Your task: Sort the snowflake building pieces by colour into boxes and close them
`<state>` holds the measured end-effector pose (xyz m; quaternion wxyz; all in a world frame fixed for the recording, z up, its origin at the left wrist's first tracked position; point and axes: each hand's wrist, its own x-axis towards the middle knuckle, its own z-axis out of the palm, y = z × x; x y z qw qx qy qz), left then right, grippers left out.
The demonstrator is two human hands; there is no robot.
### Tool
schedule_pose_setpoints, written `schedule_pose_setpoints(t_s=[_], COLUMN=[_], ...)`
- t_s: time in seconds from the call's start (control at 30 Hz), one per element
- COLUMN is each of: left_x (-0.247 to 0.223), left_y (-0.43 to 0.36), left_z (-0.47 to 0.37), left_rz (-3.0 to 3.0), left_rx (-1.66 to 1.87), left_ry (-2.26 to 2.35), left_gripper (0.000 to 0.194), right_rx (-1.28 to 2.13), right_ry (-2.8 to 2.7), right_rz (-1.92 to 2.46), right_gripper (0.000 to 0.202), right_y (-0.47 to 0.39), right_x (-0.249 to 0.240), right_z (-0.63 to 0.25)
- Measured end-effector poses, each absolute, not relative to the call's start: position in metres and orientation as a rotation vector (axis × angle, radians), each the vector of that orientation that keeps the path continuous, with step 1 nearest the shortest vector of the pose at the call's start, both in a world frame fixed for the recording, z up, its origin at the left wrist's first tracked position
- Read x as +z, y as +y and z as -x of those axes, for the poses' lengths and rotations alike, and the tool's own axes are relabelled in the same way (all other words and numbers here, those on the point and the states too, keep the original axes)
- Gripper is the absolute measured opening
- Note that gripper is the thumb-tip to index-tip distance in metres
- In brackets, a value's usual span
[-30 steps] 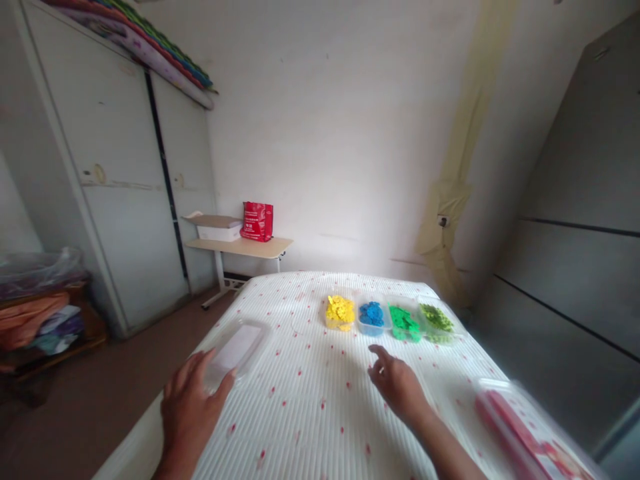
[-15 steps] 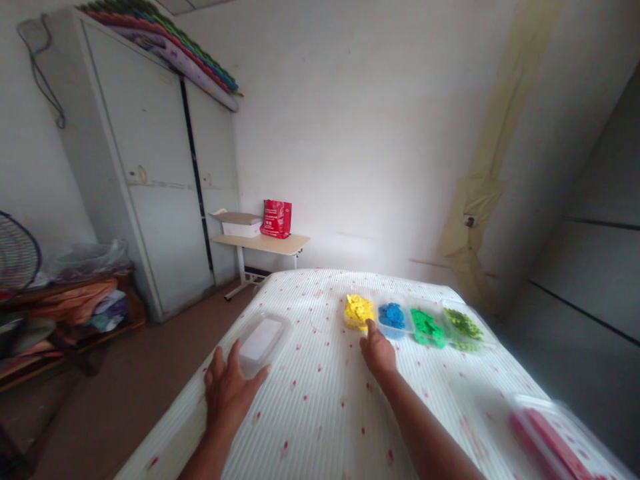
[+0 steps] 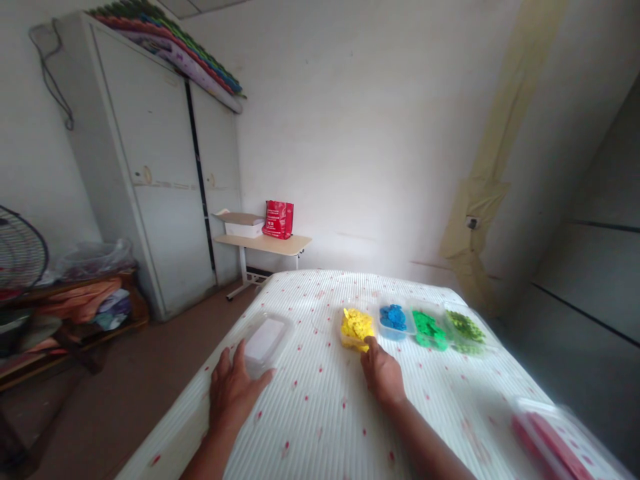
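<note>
My right hand (image 3: 383, 375) reaches forward over the white, red-flecked cloth (image 3: 325, 407), its fingers closed on the near edge of a clear tub of yellow pieces (image 3: 356, 325). That tub sits a little nearer me than the row beside it: tubs of blue (image 3: 393, 318), green (image 3: 427, 329) and dark green pieces (image 3: 464, 327). My left hand (image 3: 233, 395) lies flat with fingers spread, its fingertips against the near end of an empty clear tub (image 3: 265, 337) by the table's left edge.
A clear box with a red lid (image 3: 553, 440) lies at the near right corner. Left of the table are bare floor, a white wardrobe (image 3: 150, 180), a small side table (image 3: 263, 244) with a red bag (image 3: 278, 219), a fan (image 3: 17, 253) and a cluttered shelf (image 3: 75, 307).
My right hand stretched forward to the yellow tub, took its edge and drew it slightly toward me, out of line with the row. My left hand stayed by the empty tub.
</note>
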<state>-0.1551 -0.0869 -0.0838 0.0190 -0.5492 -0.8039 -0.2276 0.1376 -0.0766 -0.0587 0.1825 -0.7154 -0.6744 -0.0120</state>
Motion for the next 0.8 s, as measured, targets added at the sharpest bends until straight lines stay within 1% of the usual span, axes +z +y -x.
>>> schedule_pose_setpoints(t_s=[0.17, 0.4, 0.53, 0.8], left_x=[-0.081, -0.080, -0.080, -0.078], left_y=[-0.089, -0.092, -0.093, -0.095], left_z=[0.153, 0.152, 0.152, 0.150], left_rz=[1.687, 1.701, 1.707, 1.637], left_rx=[-0.753, -0.837, -0.842, -0.897], left_ry=[-2.494, -2.432, -2.411, -2.384], left_gripper=[0.076, 0.071, 0.068, 0.065], right_rx=[-0.076, -0.050, -0.030, -0.155], right_ry=[-2.006, -2.073, -2.134, -2.228], right_rz=[1.911, 1.707, 1.583, 1.384], right_gripper=[0.030, 0.023, 0.022, 0.020], right_y=[-0.095, -0.133, -0.157, -0.190], right_x=[-0.063, -0.062, -0.062, -0.086], right_z=[-0.140, -0.142, -0.144, -0.144])
